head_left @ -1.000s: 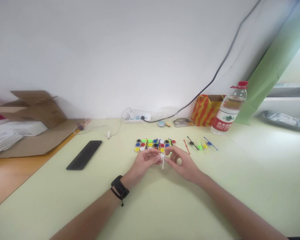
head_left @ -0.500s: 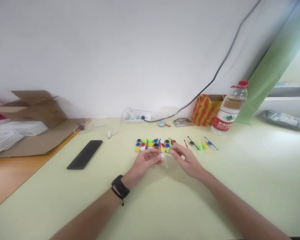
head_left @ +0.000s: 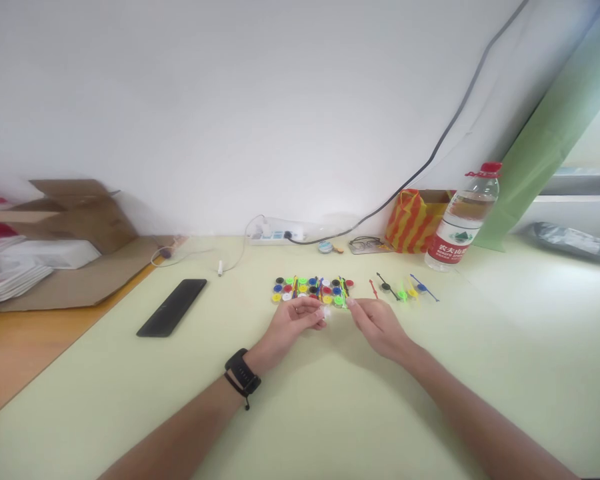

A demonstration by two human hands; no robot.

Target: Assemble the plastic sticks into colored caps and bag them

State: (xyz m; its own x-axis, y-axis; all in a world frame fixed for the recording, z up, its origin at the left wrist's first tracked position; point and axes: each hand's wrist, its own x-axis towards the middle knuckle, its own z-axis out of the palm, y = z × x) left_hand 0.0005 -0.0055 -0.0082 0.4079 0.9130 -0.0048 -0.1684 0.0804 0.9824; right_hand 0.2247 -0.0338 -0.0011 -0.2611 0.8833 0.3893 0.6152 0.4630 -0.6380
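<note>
White plastic is what the left hand (head_left: 293, 321) grips: a small white piece (head_left: 325, 312), pinched between thumb and fingertips just above the bench (head_left: 330, 413) and just in front of the rows of coloured discs (head_left: 310, 289). The piece is too small and blurred to make out its form. The left wrist, with its black wristwatch (head_left: 240, 375), lies low to the bench.

The right hand (head_left: 379, 325) is close beside it, fingers drawn together and pointing at the near right corner of the rows, where green and yellow pieces lie. Whether anything is already between its thumb and forefinger cannot be told.

Work this fine seems to call for a light pinch at the edge of the white piece, so that its middle is left free, with both wrists resting on the bench for steadiness. The discs lie touching one another, so a pick from the outer edge, made with the fingertips alone, would be least likely to scatter the rows.

To the right, apart from the rows, lie several disc-and-stick pieces (head_left: 405, 289) in black, green, yellow and blue, with a loose red stick (head_left: 373, 288) between them and the rows. Further out are a black phone (head_left: 171, 307) to the left and a water bottle (head_left: 461, 220) at the back right.
</note>
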